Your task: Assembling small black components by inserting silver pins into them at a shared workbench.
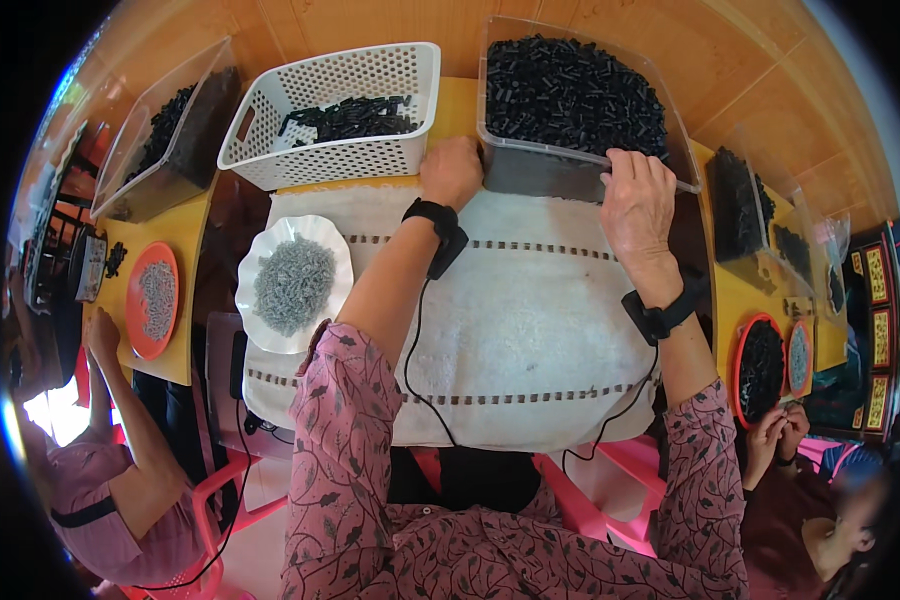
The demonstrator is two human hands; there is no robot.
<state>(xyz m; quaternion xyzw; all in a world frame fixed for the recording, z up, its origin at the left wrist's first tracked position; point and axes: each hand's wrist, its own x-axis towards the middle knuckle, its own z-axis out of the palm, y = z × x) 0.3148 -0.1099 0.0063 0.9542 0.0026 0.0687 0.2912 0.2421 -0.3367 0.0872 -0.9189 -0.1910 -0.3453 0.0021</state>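
Note:
A clear plastic bin (540, 168), heaped with small black tube-like pieces (575, 95), stands at the far right of my table. My right hand (638, 195) curls its fingers over the bin's near rim. At the bin's near left corner, my left hand (453, 172) is closed against its side; most of those fingers are hidden. Left of that hand is a white perforated basket (345, 160) holding a smaller pile of black pieces (355, 120). A white scalloped plate (260, 335) of small grey screw-like pieces (295, 285) lies nearer, left of my left forearm.
A pale cloth (520, 330) with dark dashed stripes covers the table. Cables run down from both wrist straps. At the left, another person's hand (100, 335) is by an orange plate (142, 345). At the right, a co-worker's hands (778, 430) are near a red tray (742, 395) of black pieces.

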